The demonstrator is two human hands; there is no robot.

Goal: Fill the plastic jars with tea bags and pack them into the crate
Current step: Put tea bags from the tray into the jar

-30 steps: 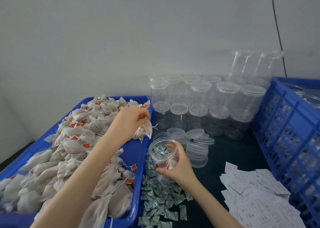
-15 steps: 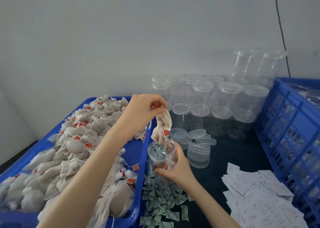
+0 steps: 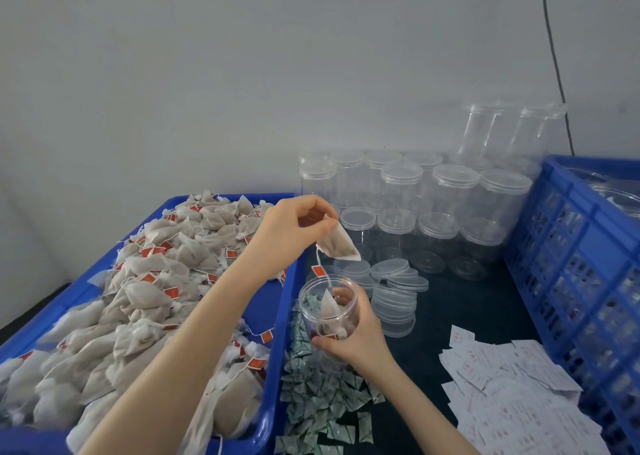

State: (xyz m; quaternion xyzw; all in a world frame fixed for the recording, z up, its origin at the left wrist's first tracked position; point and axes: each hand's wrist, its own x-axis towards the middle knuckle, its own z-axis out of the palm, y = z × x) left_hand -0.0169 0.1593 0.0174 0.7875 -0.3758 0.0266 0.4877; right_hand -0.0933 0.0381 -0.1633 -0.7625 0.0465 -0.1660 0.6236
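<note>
One tea bag (image 3: 337, 243) is hanging from my left hand (image 3: 294, 229), pinched at its top corner, its red tag (image 3: 318, 270) dangling at six o'clock. I am gripping the open jar (image 3: 327, 311) in my right hand (image 3: 356, 337), directly below; another bag is lying inside. At nine o'clock, the blue tray (image 3: 277, 368) of bags; at three o'clock, the crate (image 3: 581, 247).

Nothing can be read; print on the red tags (image 3: 319, 271) and white slips (image 3: 505, 385) is blurred.
</note>
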